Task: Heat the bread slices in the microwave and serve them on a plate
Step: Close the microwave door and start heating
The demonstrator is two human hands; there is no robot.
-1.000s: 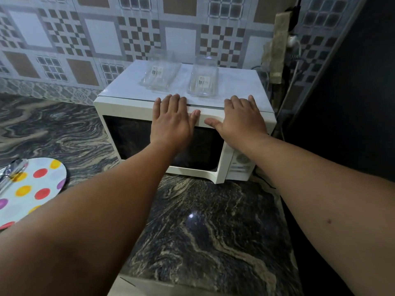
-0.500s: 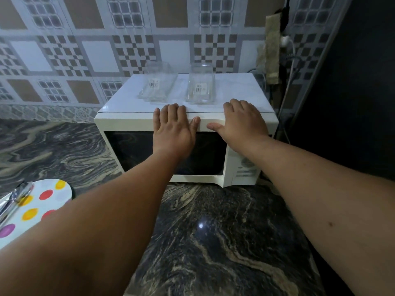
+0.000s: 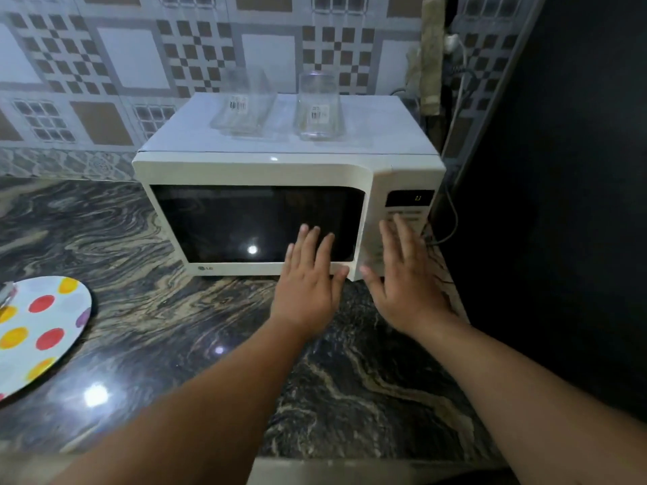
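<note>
A white microwave [image 3: 252, 169] stands on the dark marble counter against the tiled wall, its door shut and its window dark. My left hand [image 3: 308, 274] hovers flat with fingers apart in front of the door's lower right corner. My right hand [image 3: 406, 278] is spread in front of the control panel [image 3: 408, 218], holding nothing. A white plate with coloured dots [image 3: 38, 330] lies at the left edge of the counter. No bread is visible.
Two clear glass containers [image 3: 243, 103] [image 3: 318, 106] rest upside down on the microwave's top. A cable [image 3: 451, 211] runs down the right side by a dark wall. The marble counter [image 3: 196, 327] stretches between plate and microwave; its front edge is close to me.
Both hands have come off the microwave's top front edge and dropped down and back toward me, now in front of the lower door and control panel.
</note>
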